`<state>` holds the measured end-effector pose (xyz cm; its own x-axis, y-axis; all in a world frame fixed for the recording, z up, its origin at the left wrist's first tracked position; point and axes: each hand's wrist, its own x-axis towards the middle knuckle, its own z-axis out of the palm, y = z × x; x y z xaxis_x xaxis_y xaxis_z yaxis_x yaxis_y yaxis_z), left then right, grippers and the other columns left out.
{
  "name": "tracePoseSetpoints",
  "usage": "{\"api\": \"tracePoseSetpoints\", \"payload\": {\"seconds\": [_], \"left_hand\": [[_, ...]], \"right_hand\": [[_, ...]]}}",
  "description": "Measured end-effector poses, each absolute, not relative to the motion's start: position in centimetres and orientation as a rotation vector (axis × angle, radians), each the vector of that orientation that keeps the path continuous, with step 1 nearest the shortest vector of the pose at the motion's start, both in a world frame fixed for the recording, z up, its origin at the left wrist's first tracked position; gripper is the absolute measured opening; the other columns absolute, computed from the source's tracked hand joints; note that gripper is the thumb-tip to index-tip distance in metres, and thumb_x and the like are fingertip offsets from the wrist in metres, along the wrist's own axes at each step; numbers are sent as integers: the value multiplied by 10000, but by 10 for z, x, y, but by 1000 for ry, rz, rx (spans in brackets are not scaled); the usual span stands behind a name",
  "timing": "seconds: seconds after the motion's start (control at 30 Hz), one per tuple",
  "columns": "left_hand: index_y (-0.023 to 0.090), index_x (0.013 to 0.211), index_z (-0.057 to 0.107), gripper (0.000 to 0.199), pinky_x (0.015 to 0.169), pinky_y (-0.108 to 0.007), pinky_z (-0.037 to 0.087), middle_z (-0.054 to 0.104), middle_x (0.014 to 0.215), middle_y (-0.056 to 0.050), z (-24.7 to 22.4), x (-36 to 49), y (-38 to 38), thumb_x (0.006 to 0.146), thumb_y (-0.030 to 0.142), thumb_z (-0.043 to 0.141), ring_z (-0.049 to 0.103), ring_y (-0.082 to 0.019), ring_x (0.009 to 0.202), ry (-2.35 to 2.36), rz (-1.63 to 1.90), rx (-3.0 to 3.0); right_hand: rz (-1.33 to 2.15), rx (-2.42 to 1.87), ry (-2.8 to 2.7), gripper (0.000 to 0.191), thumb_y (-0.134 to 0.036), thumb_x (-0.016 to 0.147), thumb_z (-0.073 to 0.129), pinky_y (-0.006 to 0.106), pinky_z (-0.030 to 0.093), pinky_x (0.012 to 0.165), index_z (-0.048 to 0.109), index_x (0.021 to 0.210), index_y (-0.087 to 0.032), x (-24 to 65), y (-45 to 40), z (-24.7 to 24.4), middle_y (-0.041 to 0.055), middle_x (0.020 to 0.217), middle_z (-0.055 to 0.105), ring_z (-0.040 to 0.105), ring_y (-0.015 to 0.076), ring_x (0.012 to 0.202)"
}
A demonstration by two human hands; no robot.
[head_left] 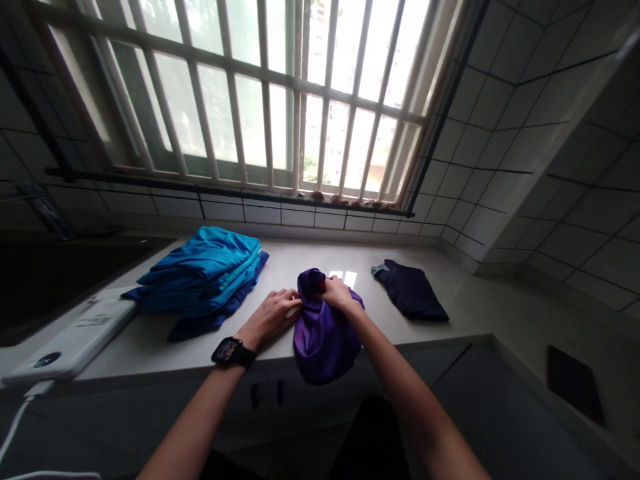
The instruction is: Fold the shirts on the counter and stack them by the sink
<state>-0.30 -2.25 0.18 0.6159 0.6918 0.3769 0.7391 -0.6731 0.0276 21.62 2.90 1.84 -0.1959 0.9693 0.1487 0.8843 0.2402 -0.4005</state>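
A bunched purple cloth lies at the counter's front edge, its lower part hanging over. My right hand grips the upper part of this cloth, where a bit of red shows by the fingers. At the cloth's left side rests my left hand, palm down with fingers bent and somewhat apart, the fingertips touching or nearly touching the fabric. To the left is a stack of folded blue cloths. A folded dark navy cloth lies flat to the right.
A white power bank with a cable stands at the counter's left, beside the dark sink and a faucet. A dark flat object lies on the right counter. Behind the counter is a barred window.
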Motion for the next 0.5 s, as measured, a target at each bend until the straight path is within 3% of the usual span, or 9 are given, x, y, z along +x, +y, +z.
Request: {"api": "tracePoseSetpoints", "payload": {"seconds": [0.1, 0.17, 0.37, 0.5], "left_hand": [[227, 1012, 728, 213, 912, -402, 526, 732, 1161, -106, 0, -4, -20, 986, 222, 517, 695, -254, 1015, -1221, -559, -2672], [213, 1079, 717, 213, 928, -420, 530, 729, 1190, -127, -1, -5, -20, 968, 233, 537, 700, -279, 1049, -1240, -573, -2648], [231, 1438, 585, 482, 975, -434, 529, 739, 1237, -125, -1, -8, -20, 975, 365, 580, 715, -294, 1088, -1222, -693, -2681], [264, 1409, 625, 445, 1014, -430, 510, 704, 1369, -117, 0, -7, -23, 974, 356, 595, 681, -295, 1211, -1186, -634, -2731]], "right_hand": [[274, -1632, -2153, 220, -328, 945, 720, 318, 512, 941, 724, 1148, -242, 211, 32, 2, 87, 1189, 684, 636, 247, 1104], [287, -1520, -2108, 155, -238, 947, 696, 290, 516, 915, 740, 1094, -254, 209, 34, -3, 67, 1152, 696, 649, 222, 1059], [371, -1246, -1963, 203, -88, 880, 692, 289, 531, 952, 798, 961, -241, 210, 36, -2, 56, 1074, 727, 688, 203, 1010], [423, -1141, -1937, 231, -85, 862, 675, 307, 538, 954, 813, 972, -233, 209, 32, 0, 55, 1063, 737, 697, 200, 990]]}}
